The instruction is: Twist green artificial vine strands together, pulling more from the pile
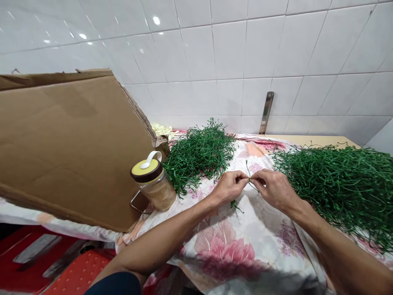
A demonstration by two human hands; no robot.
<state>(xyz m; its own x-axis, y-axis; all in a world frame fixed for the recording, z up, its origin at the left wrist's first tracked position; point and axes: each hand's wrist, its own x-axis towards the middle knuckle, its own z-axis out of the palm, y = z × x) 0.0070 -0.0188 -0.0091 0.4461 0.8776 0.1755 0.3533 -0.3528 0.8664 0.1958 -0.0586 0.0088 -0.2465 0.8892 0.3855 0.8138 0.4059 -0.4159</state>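
My left hand (231, 185) and my right hand (273, 186) meet fingertip to fingertip over the flowered cloth (227, 241). Both are closed in a pinch on a thin green artificial stem (247, 167), whose ends stick out above and below the fingers. Below my left hand hangs or lies a small green sprig (236, 205); I cannot tell whether it is held. A pile of green stems (201, 151) is heaped beyond my left hand. To the right of my right hand spreads a larger heap of green stems (346, 184).
A jar (158, 192) with a yellow and brown lid stands left of my left hand. Behind it leans a large cardboard box (70, 151). Pale yellow pieces (161, 129) lie at the back. A metal strip (266, 112) rests against the tiled wall (230, 53). A red stool (82, 272) is at lower left.
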